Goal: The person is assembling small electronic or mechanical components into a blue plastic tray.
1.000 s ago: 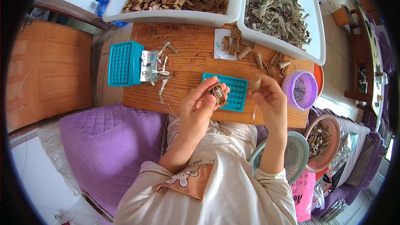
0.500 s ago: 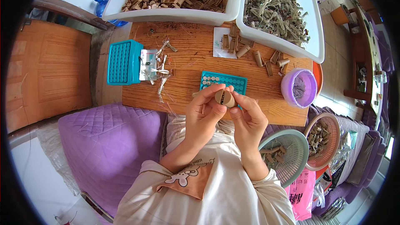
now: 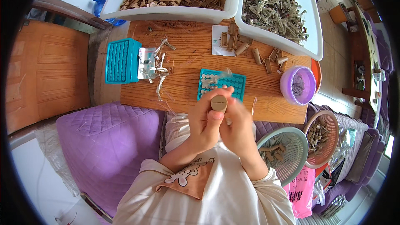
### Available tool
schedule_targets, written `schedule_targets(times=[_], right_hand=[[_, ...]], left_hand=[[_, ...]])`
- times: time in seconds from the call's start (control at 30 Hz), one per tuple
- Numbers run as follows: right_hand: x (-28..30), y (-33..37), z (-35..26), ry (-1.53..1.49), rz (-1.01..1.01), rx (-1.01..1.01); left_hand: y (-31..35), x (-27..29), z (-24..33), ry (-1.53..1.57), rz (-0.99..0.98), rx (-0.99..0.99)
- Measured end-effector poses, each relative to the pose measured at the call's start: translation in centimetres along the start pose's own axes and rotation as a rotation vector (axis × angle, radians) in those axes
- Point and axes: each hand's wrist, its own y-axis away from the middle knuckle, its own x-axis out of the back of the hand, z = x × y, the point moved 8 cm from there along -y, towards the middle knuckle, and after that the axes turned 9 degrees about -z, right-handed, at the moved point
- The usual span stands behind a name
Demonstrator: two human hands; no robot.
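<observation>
A brown plastic cylinder (image 3: 218, 103) is pinched in my left hand (image 3: 201, 121), its round end facing up with a thin dark line across it. My right hand (image 3: 238, 123) is pressed close against the cylinder's right side; motion smears its fingers, so their grip is unclear. Just beyond both hands lies a teal tray (image 3: 238, 84) of round pockets, with silvery round pieces in its left part. A pale blurred thing (image 3: 226, 73) shows above the tray, too smeared to name.
Brown half-shells (image 3: 266, 64) lie on the wooden table (image 3: 183, 87) below two white bins (image 3: 175, 13). A purple tub (image 3: 298, 87) stands at right, teal stacked trays (image 3: 123, 62) and wire bundles (image 3: 160, 71) at left. Baskets (image 3: 283, 166) holding brown pieces sit lower right.
The gap between the cylinder's two halves has closed to a thin line. My right hand has moved inward against my left, and the cylinder has shifted slightly left.
</observation>
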Motion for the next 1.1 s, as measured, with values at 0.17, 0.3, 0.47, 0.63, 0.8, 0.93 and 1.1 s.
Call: schedule_targets(times=[0.17, 0.3, 0.47, 0.63, 0.8, 0.93, 1.1], right_hand=[[-1.4, 0.2, 0.4, -0.026, -0.006, 0.164], [-1.3, 0.3, 1.1, -0.038, 0.039, 0.107], [-0.9, 0.8, 2.1, 0.076, 0.067, 0.068], [-1.1, 1.1, 1.0, 0.211, 0.118, 0.159], [-0.8, 1.1, 1.2, 0.28, 0.155, 0.142], [1.0, 0.3, 2.9, 0.102, -0.131, 0.01], [12.9, 0.9, 5.4, 0.25, 0.086, -0.203]], left_hand=[[-0.6, -0.9, -0.6, 0.017, -0.107, 0.027], [-0.5, -1.1, -1.8, 0.151, -0.164, 0.069], [-0.8, -2.0, -2.9, 0.319, -0.222, 0.187], [-0.7, -2.3, -3.3, 0.375, -0.3, 0.077], [-0.9, -2.4, -4.0, 0.372, -0.296, 0.187], [-0.5, -1.6, -5.9, 0.507, -0.227, 0.269], [-0.6, -0.6, -5.4, 0.51, -0.246, 0.272]])
